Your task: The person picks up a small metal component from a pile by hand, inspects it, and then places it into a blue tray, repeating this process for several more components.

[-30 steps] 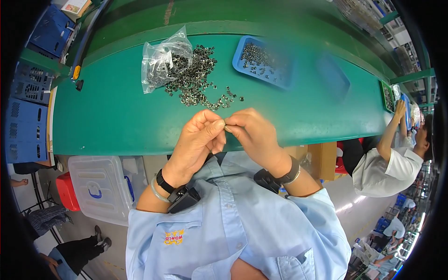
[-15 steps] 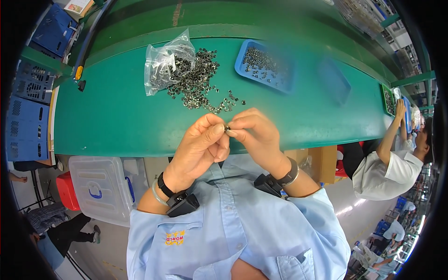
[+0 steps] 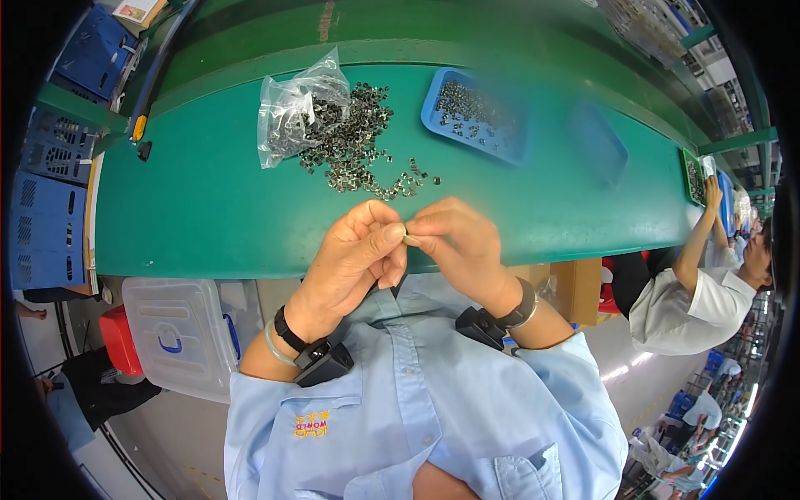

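Just above the near edge of the green tabletop [image 3: 192, 208], my left hand [image 3: 354, 250] and my right hand [image 3: 462, 250] meet fingertip to fingertip. Both pinch one small dark part [image 3: 405, 234], mostly covered by the thumbs and index fingers, so its exact kind cannot be made out. Beyond my hands lies a heap of small black and silvery parts [image 3: 362, 142]. It spreads from a clear plastic bag [image 3: 279, 125], with several loose pieces on its near right side. Further right sits a shallow blue tray [image 3: 428, 112] with similar small parts in it.
A second blue tray [image 3: 602, 146], blurred, lies further right. A yellow-handled tool [image 3: 139, 127] hangs at the left end near blue crates [image 3: 50, 225]. A lidded clear box [image 3: 179, 333] stands below the table at left. A co-worker [image 3: 687, 292] works at far right.
My fingertips have closed further over the small part, which shows less than before. Both hands stay in nearly the same place. A person at the lower left has shifted.
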A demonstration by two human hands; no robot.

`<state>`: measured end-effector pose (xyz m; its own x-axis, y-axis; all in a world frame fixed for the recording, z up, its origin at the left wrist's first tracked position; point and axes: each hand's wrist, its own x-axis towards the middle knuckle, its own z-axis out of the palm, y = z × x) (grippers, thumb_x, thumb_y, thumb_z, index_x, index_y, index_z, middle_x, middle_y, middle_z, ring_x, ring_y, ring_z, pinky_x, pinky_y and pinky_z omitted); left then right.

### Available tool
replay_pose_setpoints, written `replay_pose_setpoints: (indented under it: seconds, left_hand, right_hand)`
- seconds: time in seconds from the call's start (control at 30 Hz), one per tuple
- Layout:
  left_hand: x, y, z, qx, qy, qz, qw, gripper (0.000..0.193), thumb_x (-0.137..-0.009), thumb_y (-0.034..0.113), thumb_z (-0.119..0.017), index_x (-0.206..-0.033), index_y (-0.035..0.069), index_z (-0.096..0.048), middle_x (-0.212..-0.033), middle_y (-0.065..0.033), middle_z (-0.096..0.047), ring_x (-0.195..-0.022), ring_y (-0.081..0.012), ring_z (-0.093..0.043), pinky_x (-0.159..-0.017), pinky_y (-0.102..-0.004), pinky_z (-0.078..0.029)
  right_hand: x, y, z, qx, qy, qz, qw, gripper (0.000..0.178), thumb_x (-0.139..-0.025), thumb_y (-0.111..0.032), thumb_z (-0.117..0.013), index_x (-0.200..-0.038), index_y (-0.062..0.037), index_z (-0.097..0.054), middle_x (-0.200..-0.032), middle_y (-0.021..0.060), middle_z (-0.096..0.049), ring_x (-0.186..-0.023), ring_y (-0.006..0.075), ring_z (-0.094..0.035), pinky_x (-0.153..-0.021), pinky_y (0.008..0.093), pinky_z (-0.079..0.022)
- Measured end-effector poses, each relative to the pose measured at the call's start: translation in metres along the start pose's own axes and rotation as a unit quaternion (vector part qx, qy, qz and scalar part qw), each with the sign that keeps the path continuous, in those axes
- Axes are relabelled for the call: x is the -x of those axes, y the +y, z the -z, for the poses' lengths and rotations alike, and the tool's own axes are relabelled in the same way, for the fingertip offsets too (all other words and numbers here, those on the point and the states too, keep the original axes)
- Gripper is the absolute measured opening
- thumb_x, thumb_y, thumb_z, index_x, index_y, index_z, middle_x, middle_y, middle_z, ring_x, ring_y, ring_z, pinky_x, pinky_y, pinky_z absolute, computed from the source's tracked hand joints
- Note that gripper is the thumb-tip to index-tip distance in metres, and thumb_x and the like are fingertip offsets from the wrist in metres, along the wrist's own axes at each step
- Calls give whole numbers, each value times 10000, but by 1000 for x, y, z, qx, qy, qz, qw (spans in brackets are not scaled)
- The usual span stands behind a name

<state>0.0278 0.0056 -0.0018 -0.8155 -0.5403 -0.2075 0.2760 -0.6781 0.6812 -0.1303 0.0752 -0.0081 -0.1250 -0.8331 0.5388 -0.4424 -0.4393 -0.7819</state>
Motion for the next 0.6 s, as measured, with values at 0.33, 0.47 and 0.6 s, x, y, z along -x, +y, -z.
replay_pose_setpoints:
  seconds: [0.33, 0.47, 0.6]
  left_hand:
    - [-2, -5, -1, 64, -14, -7, 998, 161, -943, 218, -548, -939, 63, -504, -708, -62, -587, -533, -108, -492, -457, -233, -367]
    - [-1, -4, -1, 40, -20, -14, 999, 155, -949, 215, -536, -939, 65, -500, -728, -60, -593, -551, -106, -507, -467, -225, -378]
    - [0, -5, 1, 2, -6, -26, 1000, 151, -952, 215, -531, -941, 67, -500, -730, -52, -594, -560, -102, -522, -470, -217, -388]
  right_hand:
    - [1, 2, -3, -14, 19, -41, 999, 138, -768, -34, -711, -847, -71, -604, -808, 57, -631, -722, 183, -602, -622, 287, -486]
    - [1, 3, -3, -9, 22, -27, 999, 152, -765, -31, -712, -857, -74, -599, -815, 57, -632, -727, 182, -604, -622, 285, -485]
    - [3, 3, -4, 8, 11, -18, 1000, 160, -763, -24, -711, -859, -77, -595, -819, 59, -628, -728, 192, -605, -624, 289, -485]
